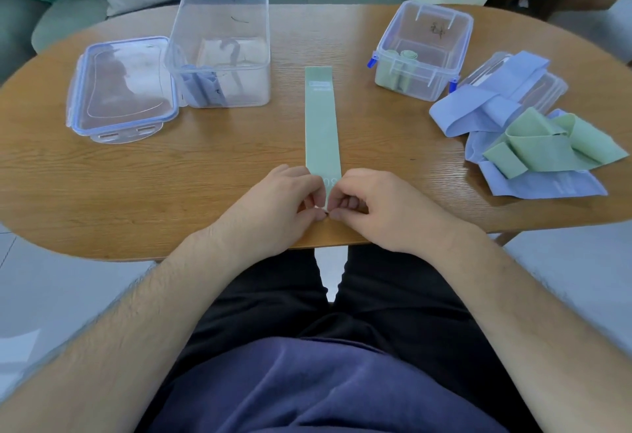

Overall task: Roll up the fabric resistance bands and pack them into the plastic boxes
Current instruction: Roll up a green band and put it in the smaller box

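An oval wooden table (171,176) fills the middle of the room, with a grey-green sofa (68,15) behind it. At the table's six o'clock edge the seated person's left hand (273,203) and right hand (376,207) meet, the fingertips of both pinching the near end of a green resistance band (321,125). The band lies flat, its long axis running straight away from the grip toward twelve o'clock. I'd judge the roll must travel forward, away from the body, with both hands equally near. Farther out, at eleven o'clock, an open clear box (222,49) holds blue rolls, its lid (119,90) beside it at ten. At one o'clock a smaller clip-lock box (424,53) holds green rolls, and loose bands (530,138) heap at three.
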{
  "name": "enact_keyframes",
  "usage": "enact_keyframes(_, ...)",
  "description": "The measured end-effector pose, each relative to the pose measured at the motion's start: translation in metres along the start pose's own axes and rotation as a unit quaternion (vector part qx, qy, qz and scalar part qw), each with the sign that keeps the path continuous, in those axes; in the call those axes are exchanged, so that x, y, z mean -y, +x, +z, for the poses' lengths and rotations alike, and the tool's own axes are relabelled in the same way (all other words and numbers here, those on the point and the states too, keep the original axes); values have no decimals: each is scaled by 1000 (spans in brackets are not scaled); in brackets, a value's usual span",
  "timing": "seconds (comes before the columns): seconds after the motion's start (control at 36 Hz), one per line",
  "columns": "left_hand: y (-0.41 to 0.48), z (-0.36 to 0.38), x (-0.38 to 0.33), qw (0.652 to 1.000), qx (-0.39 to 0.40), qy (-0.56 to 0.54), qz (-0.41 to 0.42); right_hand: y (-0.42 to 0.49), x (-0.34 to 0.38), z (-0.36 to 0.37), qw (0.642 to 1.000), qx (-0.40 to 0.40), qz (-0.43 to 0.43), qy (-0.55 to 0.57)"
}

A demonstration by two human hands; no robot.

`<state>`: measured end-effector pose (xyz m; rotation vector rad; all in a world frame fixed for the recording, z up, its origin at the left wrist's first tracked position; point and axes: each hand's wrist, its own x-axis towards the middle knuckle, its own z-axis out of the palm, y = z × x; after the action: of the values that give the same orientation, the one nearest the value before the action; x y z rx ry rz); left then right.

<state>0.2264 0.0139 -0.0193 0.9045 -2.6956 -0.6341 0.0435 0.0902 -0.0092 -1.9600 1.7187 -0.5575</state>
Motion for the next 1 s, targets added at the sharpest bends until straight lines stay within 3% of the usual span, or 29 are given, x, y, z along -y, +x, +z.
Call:
enact_keyframes(0.19,2,4,4,998,-17,41,43,1,-2,2,1000,10,-13,-15)
enact_keyframes(0.53,3,8,0,999,-27,8,-19,7,-5,6,999,10,-4,-50)
enact_keyframes(0.78,3,10,4,998,-58,17,23,5,-5,5,998,-2,-30,-49)
enact_keyframes(1.0,-1,0,6,995,-79,-7,61,2,-9,-2,994,-78,-73,-19)
